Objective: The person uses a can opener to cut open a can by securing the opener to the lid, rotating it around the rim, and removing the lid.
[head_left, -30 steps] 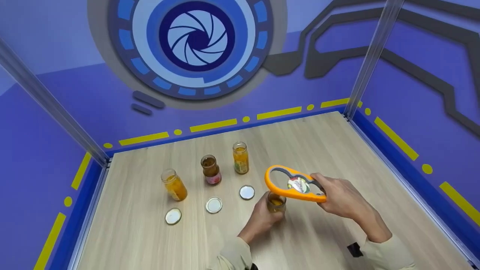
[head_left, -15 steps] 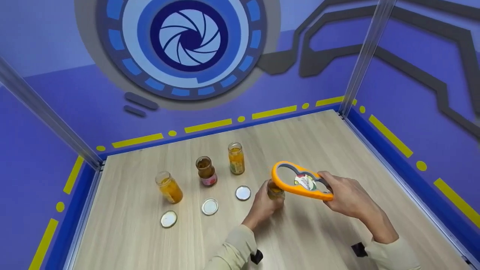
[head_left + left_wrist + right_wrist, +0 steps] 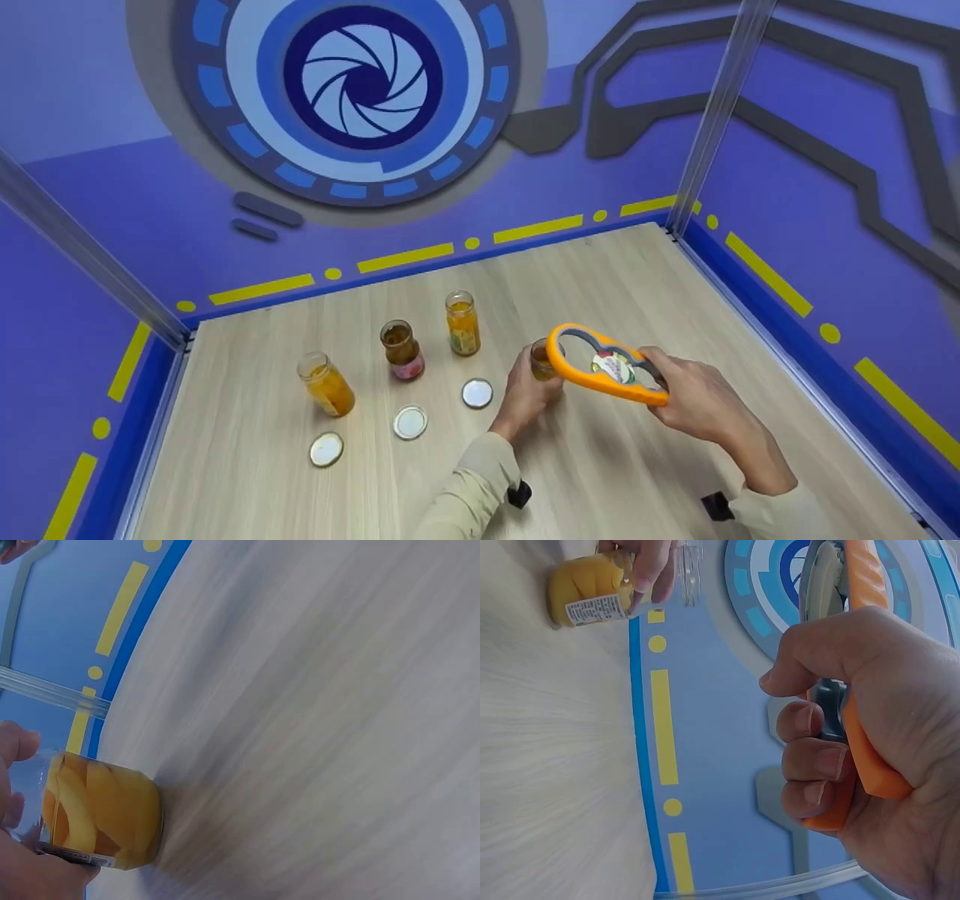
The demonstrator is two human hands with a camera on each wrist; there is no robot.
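Observation:
My left hand (image 3: 527,394) grips an uncapped glass jar (image 3: 112,814) of yellow fruit pieces around its upper part. In the right wrist view the jar's printed label (image 3: 596,609) shows below those fingers. My right hand (image 3: 701,397) holds an orange jar opener (image 3: 600,384) with a grey inner edge, fingers curled round its handle. A patterned lid (image 3: 613,367) sits in the opener's middle opening. The opener is above the table, right of the jar, and its far end overlaps the jar's mouth in the head view. Whether the jar's base touches the table, I cannot tell.
Three uncapped jars stand to the left: one with orange contents (image 3: 328,386), a darker one with a pink label (image 3: 403,352), and another orange one (image 3: 463,326). Three loose lids lie before them, a left (image 3: 326,449), a middle (image 3: 410,422) and a right lid (image 3: 477,393). Walls enclose the table.
My left hand has carried the jar forward, away from me. The right hand with the opener and lid has shifted a little to the right. The head view has turned slightly.

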